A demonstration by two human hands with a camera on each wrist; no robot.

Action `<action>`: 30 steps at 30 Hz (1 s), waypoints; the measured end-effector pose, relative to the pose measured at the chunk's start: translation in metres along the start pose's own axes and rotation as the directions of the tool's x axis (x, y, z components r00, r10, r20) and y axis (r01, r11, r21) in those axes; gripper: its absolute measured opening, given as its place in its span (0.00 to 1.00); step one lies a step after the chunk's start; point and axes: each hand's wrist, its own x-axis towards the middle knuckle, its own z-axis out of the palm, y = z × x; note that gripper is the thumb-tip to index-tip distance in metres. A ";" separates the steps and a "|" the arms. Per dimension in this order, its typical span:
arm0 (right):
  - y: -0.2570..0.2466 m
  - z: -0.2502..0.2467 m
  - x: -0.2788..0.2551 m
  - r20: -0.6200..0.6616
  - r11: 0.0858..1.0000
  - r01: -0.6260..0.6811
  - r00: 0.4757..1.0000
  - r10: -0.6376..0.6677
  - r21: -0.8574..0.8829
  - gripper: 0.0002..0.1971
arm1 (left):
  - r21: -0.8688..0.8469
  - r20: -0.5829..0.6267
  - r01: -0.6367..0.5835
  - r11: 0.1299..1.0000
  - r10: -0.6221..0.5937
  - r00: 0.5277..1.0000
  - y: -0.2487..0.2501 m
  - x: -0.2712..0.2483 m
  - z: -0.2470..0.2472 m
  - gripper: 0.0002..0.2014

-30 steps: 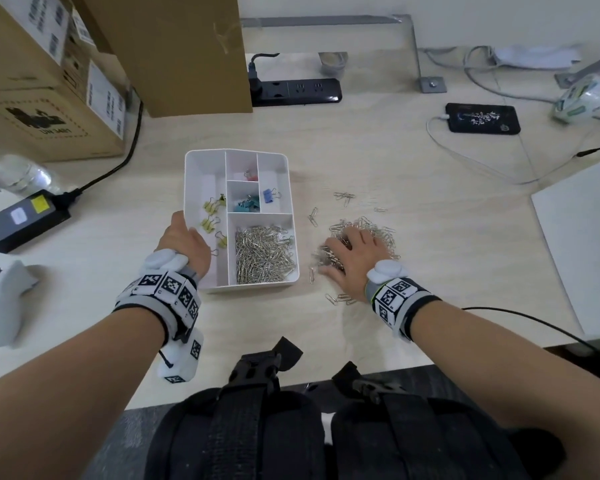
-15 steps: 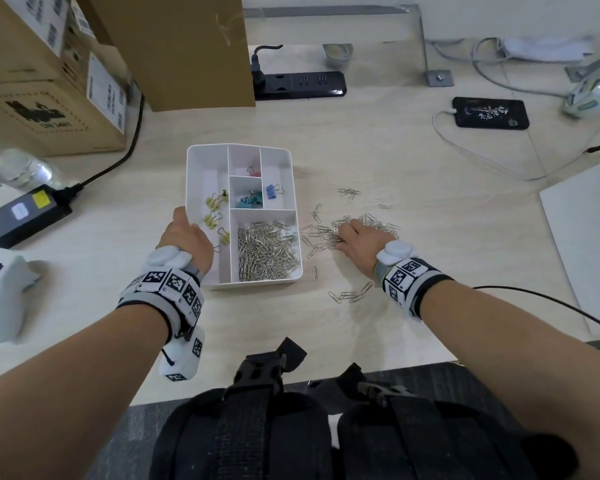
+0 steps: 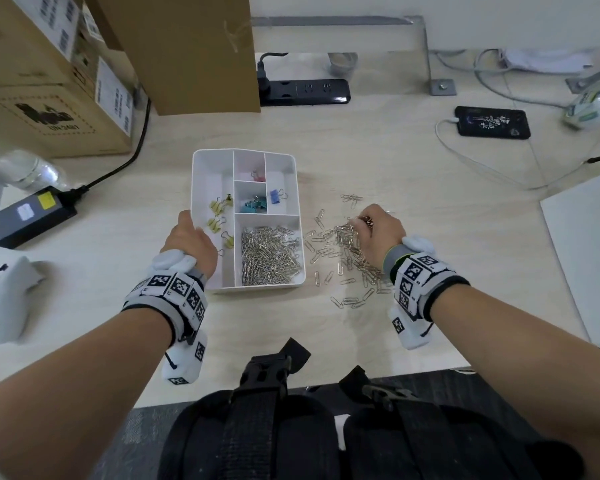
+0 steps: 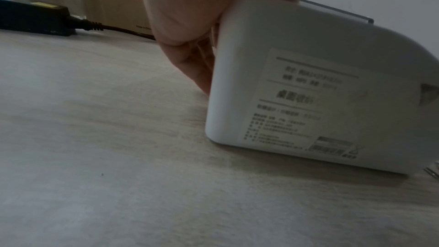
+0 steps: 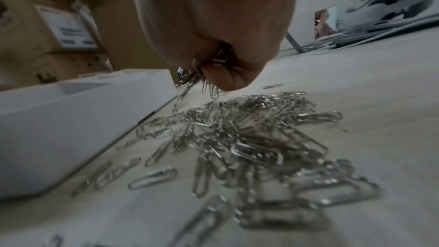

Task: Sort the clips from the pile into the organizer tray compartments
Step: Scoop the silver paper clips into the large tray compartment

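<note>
The right hand (image 5: 213, 31) clutches a fistful of paper clips (image 5: 202, 80) above the pile (image 3: 352, 251); the left hand (image 3: 191, 242) grips the organizer tray (image 3: 300, 216). Dangling clips may drop short of the compartment

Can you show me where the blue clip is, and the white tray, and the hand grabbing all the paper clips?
blue clip (image 3: 274, 196): head view, on its blue body.
white tray (image 3: 201, 157): head view, far left rim corner.
right hand (image 3: 381, 233): head view, back of the hand.
</note>
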 end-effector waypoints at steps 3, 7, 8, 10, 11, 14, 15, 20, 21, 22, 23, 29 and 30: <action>-0.016 -0.001 0.002 -0.023 0.991 -0.028 0.999 0.031 0.130 0.12 | 0.010 0.002 0.004 1.000 -0.004 1.000 -0.001 0.001 0.000 0.12; -0.054 0.003 0.001 -0.023 0.953 0.033 0.999 -0.028 0.301 0.10 | -0.008 0.022 -0.003 1.000 0.003 1.000 -0.002 0.002 -0.002 0.11; -0.065 0.005 -0.001 -0.017 0.944 0.063 0.998 -0.060 0.325 0.10 | -0.010 0.031 0.000 1.000 0.000 1.000 -0.002 0.001 -0.003 0.11; -0.090 0.010 -0.006 -0.018 0.926 0.142 0.989 -0.145 0.349 0.09 | -0.012 0.036 0.004 1.000 -0.004 0.999 -0.002 0.001 -0.003 0.12; -0.101 0.013 -0.009 -0.023 0.915 0.179 0.983 -0.183 0.361 0.09 | -0.012 0.031 0.003 1.000 -0.003 1.000 -0.002 0.001 -0.003 0.12; -0.127 0.025 -0.015 -0.017 0.906 0.254 0.965 -0.263 0.338 0.09 | -0.008 0.023 0.006 1.000 -0.005 1.000 -0.002 0.002 -0.002 0.11; -0.131 0.030 -0.017 0.013 0.914 0.263 0.960 -0.281 0.310 0.10 | -0.001 0.021 0.010 1.000 -0.010 1.000 -0.002 0.002 -0.001 0.11; -0.130 0.052 -0.026 0.339 0.921 0.361 0.893 -0.296 -0.146 0.16 | 0.013 0.040 0.017 1.000 -0.017 0.999 -0.001 0.002 -0.003 0.11; -0.130 0.053 -0.027 0.336 0.911 0.379 0.889 -0.310 -0.162 0.16 | 0.012 0.043 0.016 1.000 -0.016 0.999 -0.001 0.001 -0.003 0.11; -0.131 0.051 -0.027 0.323 0.910 0.386 0.889 -0.324 -0.149 0.15 | 0.013 0.038 0.011 1.000 -0.012 0.999 -0.001 0.001 -0.003 0.11; -0.131 0.049 -0.027 0.314 0.911 0.391 0.888 -0.336 -0.130 0.14 | 0.016 0.029 0.011 1.000 -0.011 1.000 -0.001 0.000 -0.003 0.11; -0.115 0.021 -0.015 0.205 0.943 0.333 0.922 -0.329 0.012 0.09 | -0.020 0.062 0.017 1.000 -0.015 0.998 -0.002 -0.002 -0.008 0.11; -0.108 0.016 -0.010 0.176 0.951 0.309 0.935 -0.309 0.031 0.08 | -0.028 0.066 0.016 0.999 -0.014 0.998 -0.002 -0.002 -0.009 0.11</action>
